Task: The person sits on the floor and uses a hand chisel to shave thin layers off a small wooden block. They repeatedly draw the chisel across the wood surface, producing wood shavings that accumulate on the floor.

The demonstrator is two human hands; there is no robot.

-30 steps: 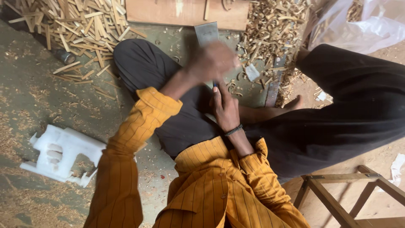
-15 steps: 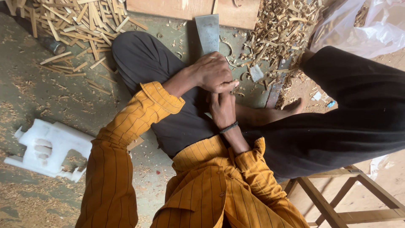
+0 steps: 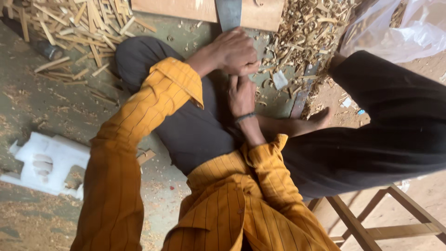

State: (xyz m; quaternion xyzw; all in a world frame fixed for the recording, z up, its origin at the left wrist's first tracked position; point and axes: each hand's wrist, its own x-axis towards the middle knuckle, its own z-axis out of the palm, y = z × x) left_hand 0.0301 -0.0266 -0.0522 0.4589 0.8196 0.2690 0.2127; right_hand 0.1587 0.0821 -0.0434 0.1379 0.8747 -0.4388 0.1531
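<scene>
I sit on the floor in an orange striped shirt and black trousers. My left hand (image 3: 234, 51) is closed around a flat grey metal blade (image 3: 230, 14). The blade's end lies across a wooden board (image 3: 260, 11) at the top of the view. My right hand (image 3: 241, 95), with a dark band on its wrist, sits just below the left one. Its fingers curl around the tool's lower part, which the two hands hide. Both hands rest over my bent left knee (image 3: 139, 56).
Wood shavings (image 3: 306, 32) lie heaped to the right of the board. Split wooden sticks (image 3: 79, 23) are scattered at the upper left. A white foam block (image 3: 46, 162) lies on the floor at left, a wooden stool frame (image 3: 371, 223) at lower right, and a plastic bag (image 3: 409, 28) at upper right.
My left hand has pushed the blade forward, away from my body, until its end lies on the board. My right hand has closed up under the left one.
</scene>
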